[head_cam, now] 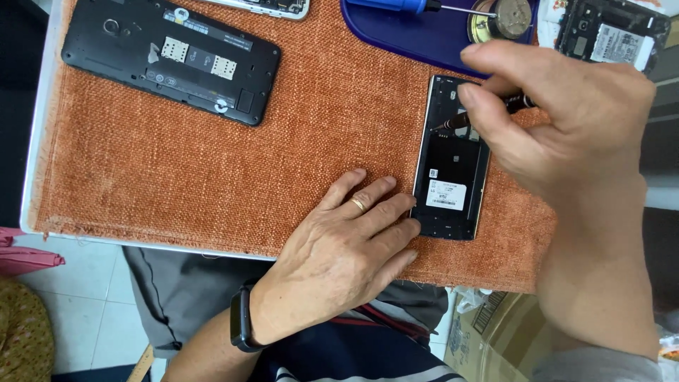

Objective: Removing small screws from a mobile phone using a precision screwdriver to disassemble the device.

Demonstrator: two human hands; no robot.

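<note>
Unscrewing step: right hand (566, 134) grip pinched on screwdriver (488, 112), tip at the opened phone's (450, 163) 12 o'clock end — phone at tabletop's 4 o'clock. Left hand (339, 247) flat, fingertips steadying it. Next needs straight seating.

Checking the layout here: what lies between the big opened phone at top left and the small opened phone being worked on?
In the head view, only bare orange woven mat lies between the large phone and the small phone.
</note>
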